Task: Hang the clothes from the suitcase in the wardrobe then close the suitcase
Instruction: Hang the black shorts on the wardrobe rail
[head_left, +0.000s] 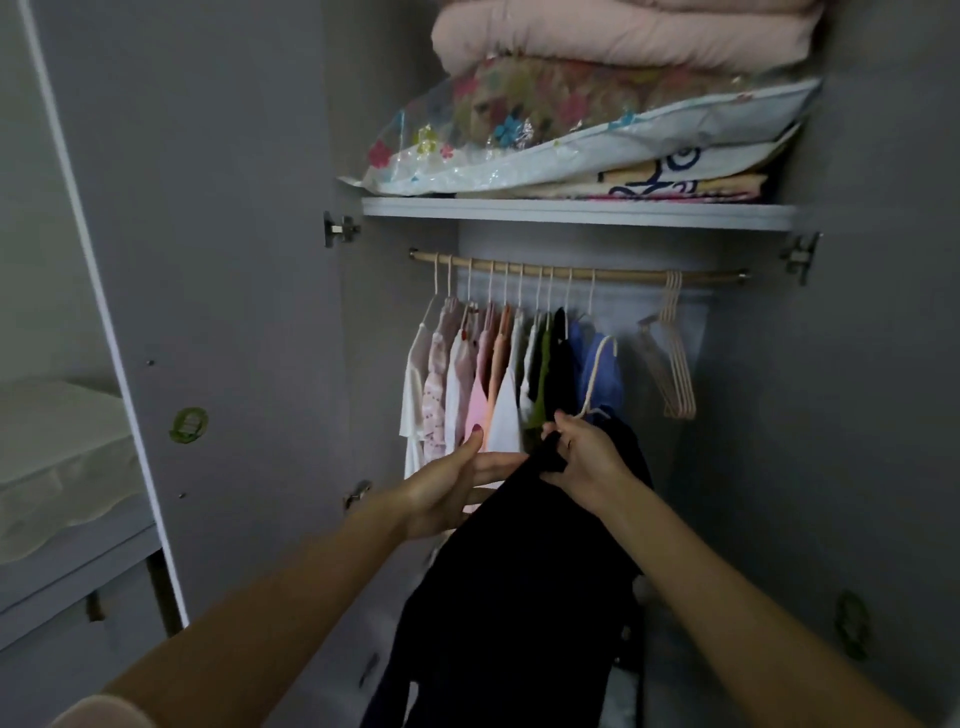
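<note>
Two bare forearms come up into the frame from the bottom edge, one from the lower left and one from the lower right, both uncovered from elbow to wrist. At the very bottom left corner a bit of pale pink sleeve (98, 713) shows, soft-looking and short, ending above the elbow. The left hand (447, 486), near the middle of the frame, has a nail painted dark red, plain on the thumb tip. The right hand (587, 457), just right of centre, wears a thin ring on one finger, seen as a small light band. No watch or bracelet shows on either wrist.
</note>
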